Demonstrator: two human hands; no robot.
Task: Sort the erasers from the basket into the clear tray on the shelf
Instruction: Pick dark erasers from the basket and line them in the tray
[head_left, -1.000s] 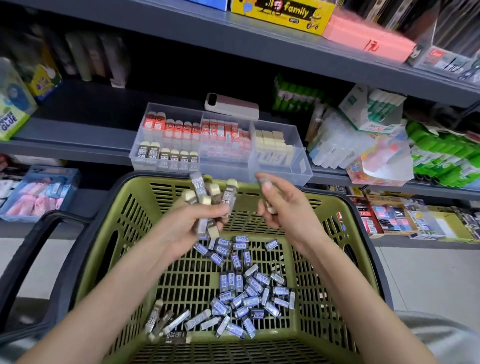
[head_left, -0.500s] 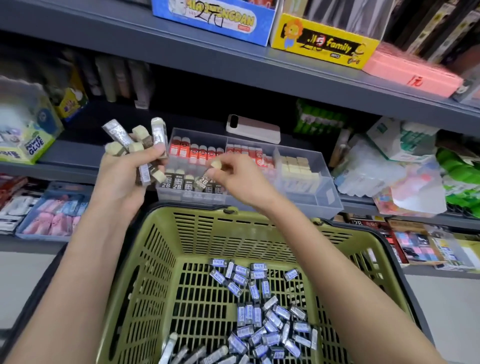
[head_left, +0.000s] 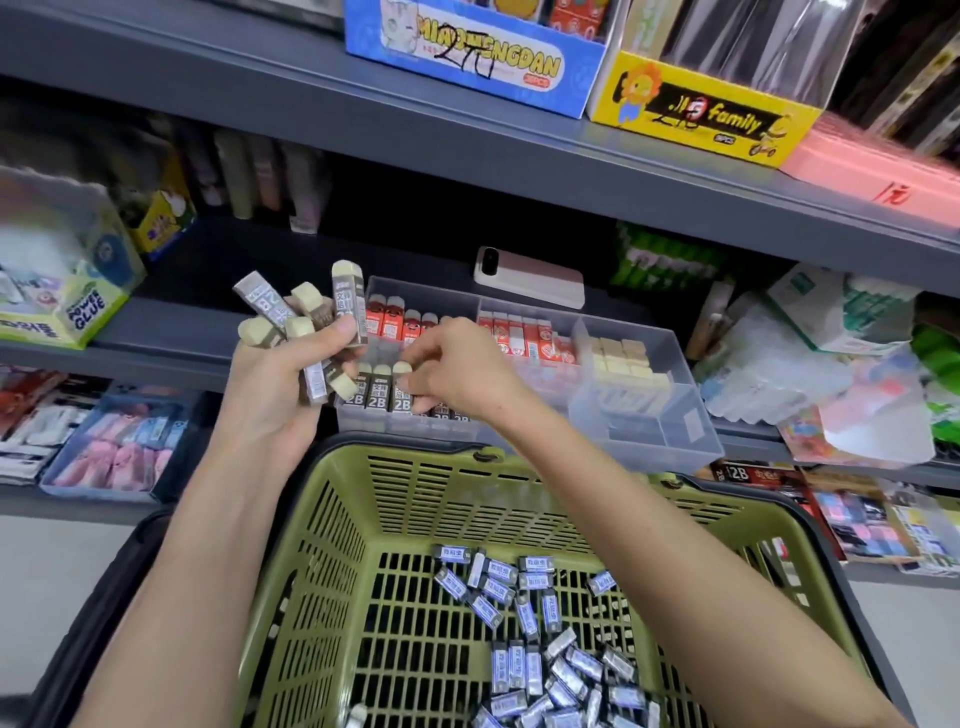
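Observation:
My left hand (head_left: 275, 384) grips a bunch of several grey-sleeved 2B erasers (head_left: 306, 317), held up just left of the clear tray (head_left: 644, 415) on the shelf. My right hand (head_left: 457, 374) reaches into the tray's front-left compartment and pinches one upright 2B eraser (head_left: 401, 387) in the row standing there. Behind that row stand red-sleeved erasers (head_left: 519, 332); cream erasers (head_left: 623, 364) fill the right compartment. Below, the green basket (head_left: 322, 551) holds several blue-labelled erasers (head_left: 530, 613) scattered on its floor.
A white-and-pink phone (head_left: 530, 278) lies on the shelf behind the tray. A power glue box (head_left: 67, 291) stands at the left, bagged goods (head_left: 810, 353) at the right. The upper shelf (head_left: 363, 124) overhangs with boxed items. A blue bin (head_left: 119, 447) sits lower left.
Both hands rose from above the basket to the shelf. My right hand carried one eraser into the tray's front-left compartment; my left hand lifted its bunch beside the tray.

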